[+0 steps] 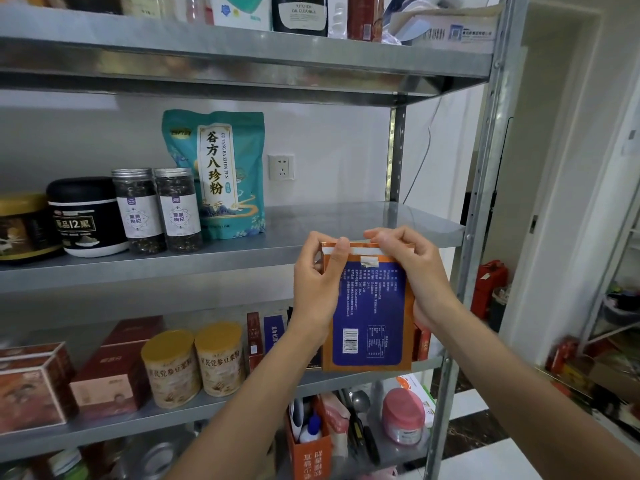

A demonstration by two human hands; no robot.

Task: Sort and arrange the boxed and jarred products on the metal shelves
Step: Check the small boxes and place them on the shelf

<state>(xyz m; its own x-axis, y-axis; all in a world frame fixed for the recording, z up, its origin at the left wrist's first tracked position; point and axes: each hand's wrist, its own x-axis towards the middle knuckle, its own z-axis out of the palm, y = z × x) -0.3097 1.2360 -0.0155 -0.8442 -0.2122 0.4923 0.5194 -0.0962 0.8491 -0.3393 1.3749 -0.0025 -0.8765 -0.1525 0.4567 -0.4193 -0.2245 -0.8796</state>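
Both my hands hold an orange box with a blue back panel upright in front of the middle metal shelf. My left hand grips the box's upper left edge, thumb on the white flap strip. My right hand pinches the top right flap. On the middle shelf stand a teal pouch, two clear jars with silver lids, a black-lidded tub and a gold-lidded jar.
The lower shelf carries red boxes, two gold-lidded cans and slim upright boxes. Bottles and cartons line the top shelf. Below stand an orange holder and a pink jar. A doorway opens to the right.
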